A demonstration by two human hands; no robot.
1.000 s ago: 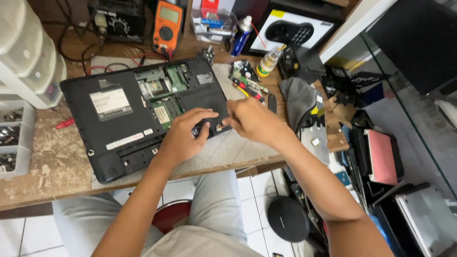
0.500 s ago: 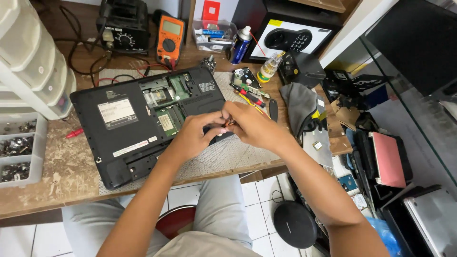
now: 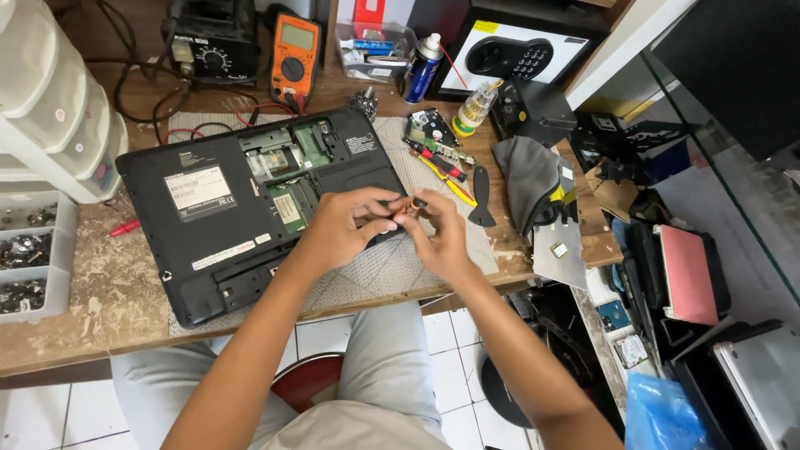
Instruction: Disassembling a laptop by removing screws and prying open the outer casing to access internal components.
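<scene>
- The person is wearing light grey trousers (image 3: 379, 367) over both thighs.
- A pale beige shirt hem (image 3: 350, 429) is showing at the lower edge.
- Both forearms are showing bare, sleeveless, with no watch or rings.

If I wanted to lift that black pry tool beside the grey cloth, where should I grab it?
Probably by the narrow lower end of the black pry tool, coming from above: it lies flat on the mat, with the grey cloth close on its right.
</scene>
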